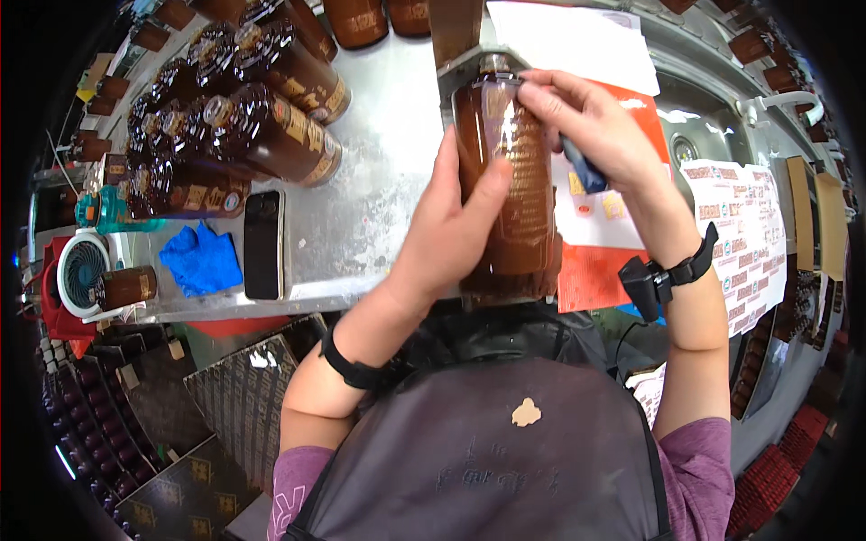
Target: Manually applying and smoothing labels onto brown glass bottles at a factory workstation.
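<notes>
A tall brown glass bottle (519,216) stands or leans in front of me at the table's near edge, its clear neck at the far end. My left hand (444,233) is closed on its left side, with the thumb across the front. My right hand (600,126) has its thumb and forefinger pinched together at the bottle's right shoulder. A dark blue object (585,168) shows under the right palm, tucked in the curled fingers; its kind is not clear. Behind the bottle's neck is a grey angular bracket-like piece (462,70), partly hidden.
Several filled brown bottles (280,135) lean together on the metal table (361,216) at left. Nearer are a phone (264,243), a blue cloth (200,259) and a small fan (86,270). Red and white sheets (595,279) lie at right, beside a label sheet (744,234) and a sink drain (683,149).
</notes>
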`<action>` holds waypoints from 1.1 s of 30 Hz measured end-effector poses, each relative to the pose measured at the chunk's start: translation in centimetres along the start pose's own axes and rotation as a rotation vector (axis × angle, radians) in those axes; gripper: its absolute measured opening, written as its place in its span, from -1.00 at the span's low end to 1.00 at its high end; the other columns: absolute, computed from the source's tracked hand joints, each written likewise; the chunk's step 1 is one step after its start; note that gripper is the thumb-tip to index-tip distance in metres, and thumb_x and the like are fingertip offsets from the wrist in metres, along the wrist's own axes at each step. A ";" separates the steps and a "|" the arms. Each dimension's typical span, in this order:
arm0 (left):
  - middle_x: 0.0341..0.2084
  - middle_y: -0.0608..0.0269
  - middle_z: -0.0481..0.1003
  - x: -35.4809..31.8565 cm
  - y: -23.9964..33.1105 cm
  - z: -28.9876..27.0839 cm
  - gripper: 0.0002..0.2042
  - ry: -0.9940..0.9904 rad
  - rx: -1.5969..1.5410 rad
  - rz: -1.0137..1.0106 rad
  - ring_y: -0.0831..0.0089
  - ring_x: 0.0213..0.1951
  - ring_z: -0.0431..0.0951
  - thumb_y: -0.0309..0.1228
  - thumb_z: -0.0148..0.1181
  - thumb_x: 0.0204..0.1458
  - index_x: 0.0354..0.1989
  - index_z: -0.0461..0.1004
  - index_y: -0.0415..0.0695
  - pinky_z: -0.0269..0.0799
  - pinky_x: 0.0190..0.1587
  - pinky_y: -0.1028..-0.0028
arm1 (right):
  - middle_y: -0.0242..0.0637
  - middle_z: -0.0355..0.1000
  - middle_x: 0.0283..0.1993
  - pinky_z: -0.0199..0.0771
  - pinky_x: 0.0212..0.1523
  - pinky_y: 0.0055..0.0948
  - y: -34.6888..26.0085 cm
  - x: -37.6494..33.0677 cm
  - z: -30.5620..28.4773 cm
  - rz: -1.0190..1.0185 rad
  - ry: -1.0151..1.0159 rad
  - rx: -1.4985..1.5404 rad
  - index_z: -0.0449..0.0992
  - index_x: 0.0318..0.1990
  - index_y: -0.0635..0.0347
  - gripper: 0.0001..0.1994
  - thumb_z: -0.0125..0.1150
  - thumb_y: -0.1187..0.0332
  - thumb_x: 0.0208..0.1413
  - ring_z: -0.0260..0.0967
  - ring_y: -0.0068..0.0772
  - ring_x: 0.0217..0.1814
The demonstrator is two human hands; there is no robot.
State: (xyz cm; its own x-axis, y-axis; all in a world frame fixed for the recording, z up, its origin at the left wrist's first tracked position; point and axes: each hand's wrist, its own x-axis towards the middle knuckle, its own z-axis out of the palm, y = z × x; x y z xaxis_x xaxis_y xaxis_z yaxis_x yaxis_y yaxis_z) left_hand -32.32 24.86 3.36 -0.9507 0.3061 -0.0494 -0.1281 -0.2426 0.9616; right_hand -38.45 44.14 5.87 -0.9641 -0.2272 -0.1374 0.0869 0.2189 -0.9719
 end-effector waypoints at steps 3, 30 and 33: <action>0.12 0.15 0.39 1.0 1.3 -0.4 -0.51 -0.001 -0.128 -0.056 0.52 0.11 0.37 -0.29 0.05 0.32 0.29 0.14 -0.33 0.32 0.17 0.47 | -0.25 0.52 -0.12 0.36 -0.11 -0.61 0.0 0.1 -0.5 -0.019 -0.014 -0.018 0.47 0.11 0.37 -0.34 0.29 -0.12 0.15 0.39 -0.59 -0.08; 0.15 0.11 0.39 -0.5 0.5 -0.4 -0.40 -0.048 0.005 -0.137 0.46 0.14 0.43 -0.41 0.18 0.24 0.37 0.05 -0.30 0.35 0.21 0.44 | -0.38 0.50 -0.31 0.33 -0.26 -0.63 0.6 -2.6 0.0 0.114 -0.048 0.137 0.22 0.31 0.48 -0.15 0.47 0.07 0.02 0.36 -0.66 -0.32; 0.15 0.10 0.39 -0.5 0.3 -0.3 -0.38 -0.049 -0.011 -0.155 0.44 0.15 0.43 -0.43 0.21 0.22 0.37 0.05 -0.29 0.35 0.22 0.42 | -0.29 0.51 -0.25 0.36 -0.16 -0.58 1.4 -2.4 -0.1 0.095 -0.032 0.136 0.27 0.29 0.45 -0.14 0.50 0.02 -0.04 0.41 -0.58 -0.23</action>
State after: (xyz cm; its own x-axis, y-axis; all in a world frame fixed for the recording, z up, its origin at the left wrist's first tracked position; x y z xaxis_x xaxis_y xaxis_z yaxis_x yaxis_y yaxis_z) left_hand -31.95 24.29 3.61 -0.9046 0.3849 -0.1833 -0.2752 -0.1988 0.9406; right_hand -36.09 45.10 4.89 -0.9416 -0.2425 -0.2335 0.2122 0.1107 -0.9709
